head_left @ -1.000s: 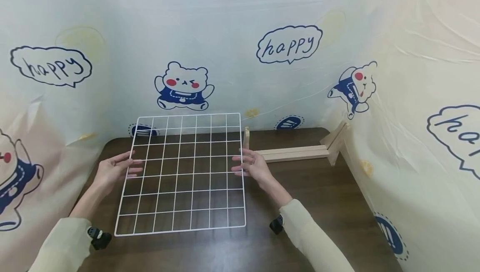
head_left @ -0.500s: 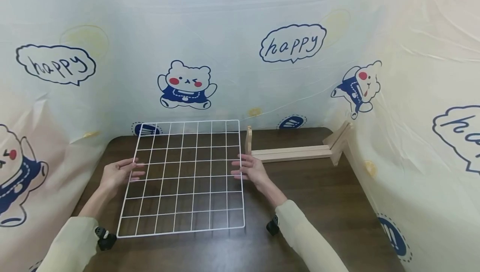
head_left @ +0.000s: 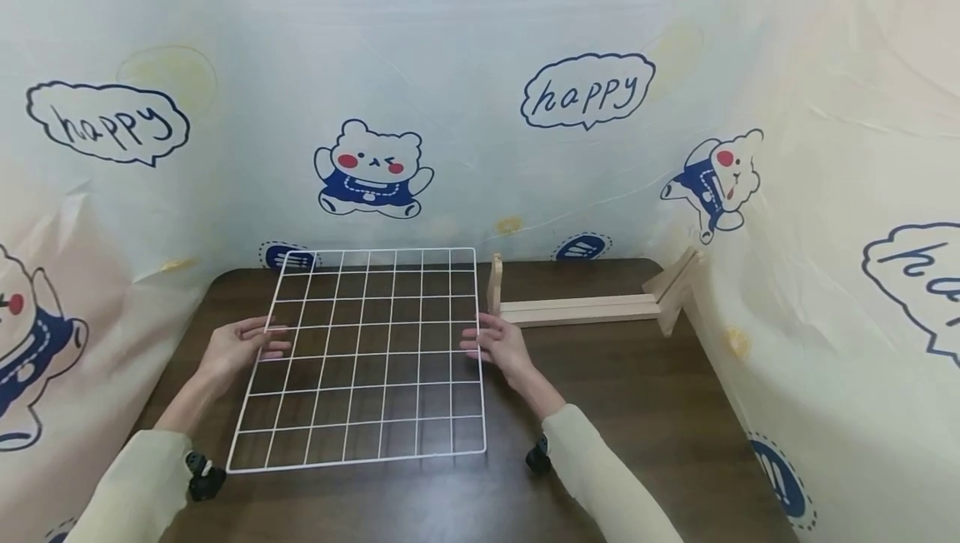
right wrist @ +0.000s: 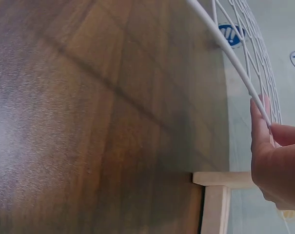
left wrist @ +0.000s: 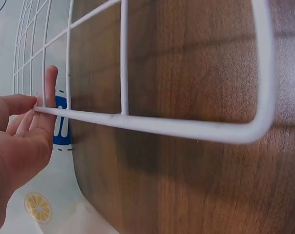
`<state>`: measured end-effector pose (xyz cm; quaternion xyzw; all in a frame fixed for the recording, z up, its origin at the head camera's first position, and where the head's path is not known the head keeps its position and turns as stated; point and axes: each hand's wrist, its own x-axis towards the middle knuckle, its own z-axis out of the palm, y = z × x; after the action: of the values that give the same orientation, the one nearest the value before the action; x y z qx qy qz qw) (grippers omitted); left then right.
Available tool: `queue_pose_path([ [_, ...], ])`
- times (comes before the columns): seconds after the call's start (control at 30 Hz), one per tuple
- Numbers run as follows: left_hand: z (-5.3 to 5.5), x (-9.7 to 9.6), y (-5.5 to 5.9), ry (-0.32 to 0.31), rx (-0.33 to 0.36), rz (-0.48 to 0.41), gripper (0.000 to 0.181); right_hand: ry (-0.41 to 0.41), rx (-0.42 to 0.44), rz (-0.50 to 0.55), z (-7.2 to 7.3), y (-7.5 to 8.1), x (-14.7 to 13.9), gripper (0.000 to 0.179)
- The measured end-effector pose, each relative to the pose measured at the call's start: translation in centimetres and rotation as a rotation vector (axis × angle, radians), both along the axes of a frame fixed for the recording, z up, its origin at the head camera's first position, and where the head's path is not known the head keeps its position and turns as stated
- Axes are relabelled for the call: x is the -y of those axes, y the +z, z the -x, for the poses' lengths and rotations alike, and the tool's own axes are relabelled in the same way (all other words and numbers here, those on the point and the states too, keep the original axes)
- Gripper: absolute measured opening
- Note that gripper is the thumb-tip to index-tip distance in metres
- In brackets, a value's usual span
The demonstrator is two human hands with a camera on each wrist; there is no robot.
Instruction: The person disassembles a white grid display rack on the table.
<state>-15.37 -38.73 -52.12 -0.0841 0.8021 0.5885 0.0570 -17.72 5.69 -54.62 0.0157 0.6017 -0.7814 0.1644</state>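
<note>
The grid's (head_left: 387,352) far edge has dipped over the last second, so it tips flatter above the left part of the table (head_left: 600,410). To me, that reads as a lowering not yet finished: shadows on the tabletop suggest it's held up. The left hand (head_left: 231,351) and right hand (head_left: 504,349) each pinch a side wire between thumb and fingers. At the table's back right sits a wooden frame (head_left: 581,310), its near post (head_left: 495,283) crowding the right hand; a curtain (head_left: 465,110) hangs behind the table.

We hold a white wire grid panel (head_left: 387,353), rectangular with rounded corners, raised between our left hand (head_left: 234,349) and right hand (head_left: 503,350)
</note>
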Motion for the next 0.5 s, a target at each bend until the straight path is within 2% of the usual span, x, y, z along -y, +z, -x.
queue_pose_path([
  [0.1,-0.1,0.2,-0.1,-0.002,-0.021,0.024,0.048,0.042,0.007,-0.017,-0.3,-0.3,0.3,0.057],
  [0.2,-0.3,0.3,-0.3,0.025,-0.035,0.053,0.049,0.13,0.015,-0.017,-0.6,-0.3,0.4,0.069],
  [0.33,-0.4,0.6,-0.7,0.03,-0.013,0.101,0.051,0.23,0.034,-0.013,-0.9,-0.4,0.4,0.083],
  [0.4,-0.5,0.6,-0.9,0.023,0.003,0.119,0.052,0.243,0.021,-0.029,-1.0,-0.5,0.3,0.085],
  [0.5,-0.4,0.4,-1.1,0.028,0.012,0.127,0.052,0.221,-0.006,-0.049,-0.9,-0.7,0.4,0.086],
])
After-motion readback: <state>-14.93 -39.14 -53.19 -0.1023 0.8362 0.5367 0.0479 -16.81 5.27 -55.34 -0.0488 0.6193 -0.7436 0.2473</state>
